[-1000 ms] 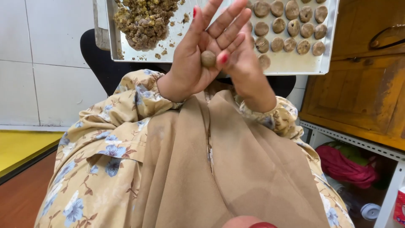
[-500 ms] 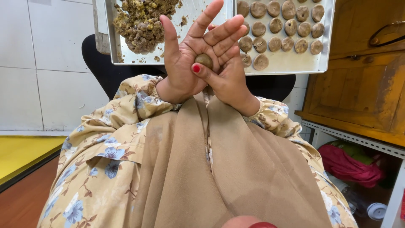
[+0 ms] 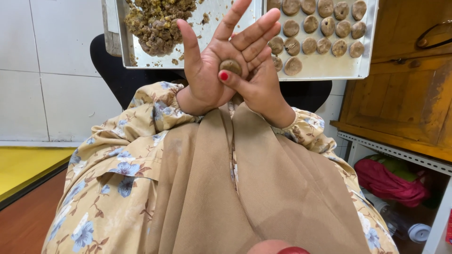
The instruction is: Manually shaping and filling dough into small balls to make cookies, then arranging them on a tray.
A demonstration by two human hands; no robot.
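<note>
1. Head view: since half a second ago, the left hand has spread wider, thumb swung out toward 11 o'clock, and the right hand has slid lower behind it.
2. The dough ball sits on the left palm, pinned there by the right thumb with its red nail at 7 o'clock of the ball.
3. Left fingers are splayed apart; the right hand presses on the ball, its fingers hidden.
4. A metal tray lies beyond the hands: brown crumbly mixture at 11 o'clock, rows of flattened dough discs at 1 o'clock.
5. A floral dress covers the lap at 6 o'clock.
</note>
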